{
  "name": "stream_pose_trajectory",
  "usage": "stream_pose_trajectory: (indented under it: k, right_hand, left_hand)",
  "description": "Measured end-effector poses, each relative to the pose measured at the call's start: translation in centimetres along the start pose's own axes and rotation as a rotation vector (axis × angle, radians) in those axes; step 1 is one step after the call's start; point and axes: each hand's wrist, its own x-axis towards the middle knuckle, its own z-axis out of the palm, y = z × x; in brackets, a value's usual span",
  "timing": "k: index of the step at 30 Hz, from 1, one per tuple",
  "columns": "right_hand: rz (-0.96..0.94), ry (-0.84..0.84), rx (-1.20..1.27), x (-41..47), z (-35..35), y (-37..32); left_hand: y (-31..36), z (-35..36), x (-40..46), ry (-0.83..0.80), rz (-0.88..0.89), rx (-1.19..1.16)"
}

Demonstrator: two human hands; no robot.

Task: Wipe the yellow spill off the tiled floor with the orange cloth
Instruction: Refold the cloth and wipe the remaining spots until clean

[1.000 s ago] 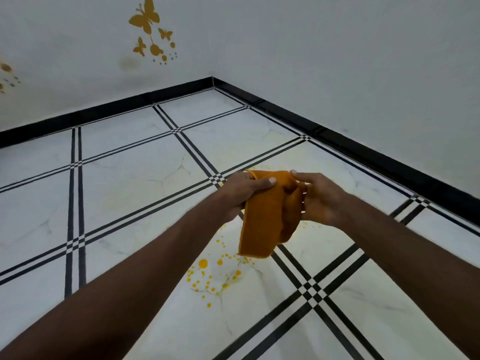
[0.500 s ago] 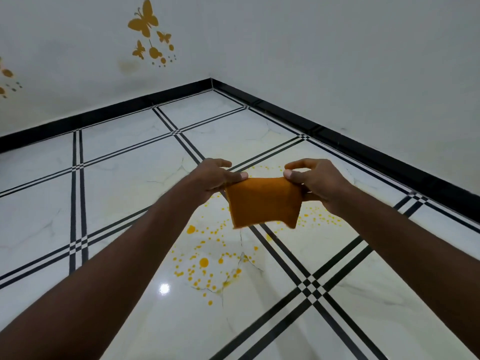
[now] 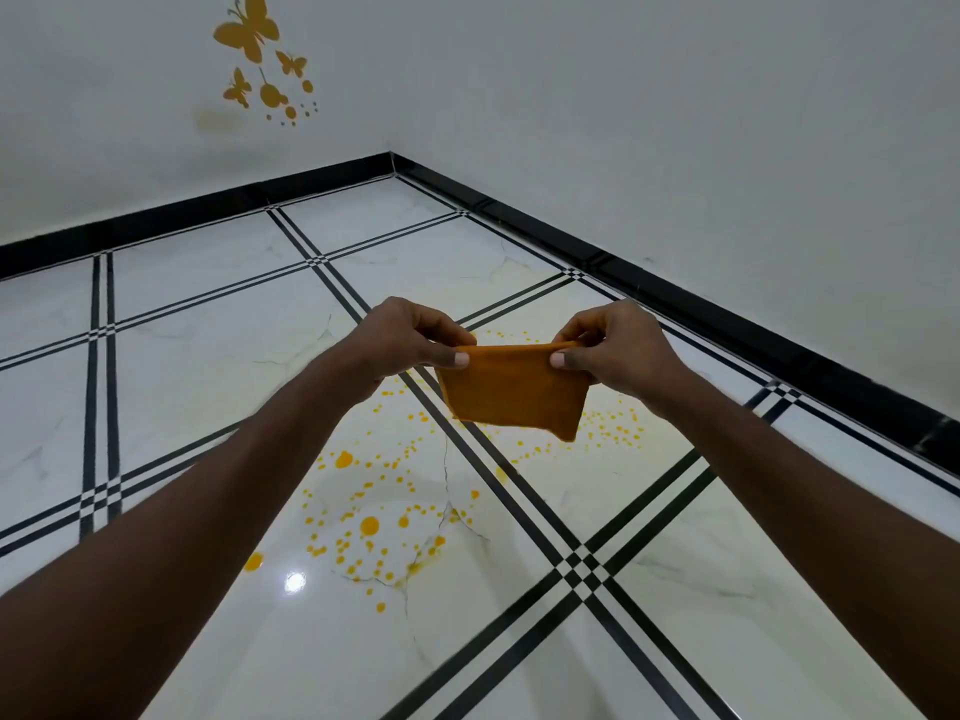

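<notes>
The orange cloth (image 3: 511, 389) hangs folded in the air above the floor, stretched flat between both hands. My left hand (image 3: 408, 337) pinches its top left corner between thumb and fingers. My right hand (image 3: 610, 348) pinches the top right corner the same way. Below and in front of the cloth, the yellow spill (image 3: 371, 524) lies as many drops and blobs scattered over the white tiled floor (image 3: 208, 366), spreading across the black grout lines towards the right wall.
Two white walls meet in a corner (image 3: 392, 158) ahead, with a black skirting (image 3: 727, 324) along their base. Yellow butterfly stickers (image 3: 254, 36) decorate the left wall. A light reflection (image 3: 294, 582) shines on the glossy tile near the spill.
The cloth went from a bunched bundle gripped between my hands to a flat fold pulled taut. My hands moved apart and rose slightly.
</notes>
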Motion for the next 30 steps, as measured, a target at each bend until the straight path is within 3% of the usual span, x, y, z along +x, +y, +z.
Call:
stream_pose_trajectory:
  k: [4,10,13,16,22,25,30]
  right_hand:
    - [-0.028,0.0,0.04,0.1,-1.0,0.2]
    - [-0.091,-0.042,-0.182,0.0,-1.0,0.3]
    - [-0.08,-0.072,-0.024,0.2,-1.4,-0.1]
    - [-0.022,-0.21,0.131,0.0,-0.9,0.4]
    - [0.152,-0.564,0.034,0.2,3.4,3.9]
    - [0.159,-0.534,-0.033,0.4,5.5,6.0]
    - [0.13,-0.308,-0.198,-0.6,8.2,9.0]
  left_hand:
    - [0.5,-0.2,0.5,-0.003,-0.012,-0.002]
    - [1.2,-0.4,0.4,-0.112,0.011,0.236]
    - [1.2,-1.2,-0.1,-0.073,0.061,0.274]
    - [-0.1,-1.1,-0.5,-0.109,0.016,0.225]
    - [-7.2,2.4,-1.5,-0.202,-0.066,0.221]
    - [-10.4,4.9,-1.0,-0.181,-0.101,0.231]
    - [-12.7,7.2,-0.6,-0.057,-0.018,0.267]
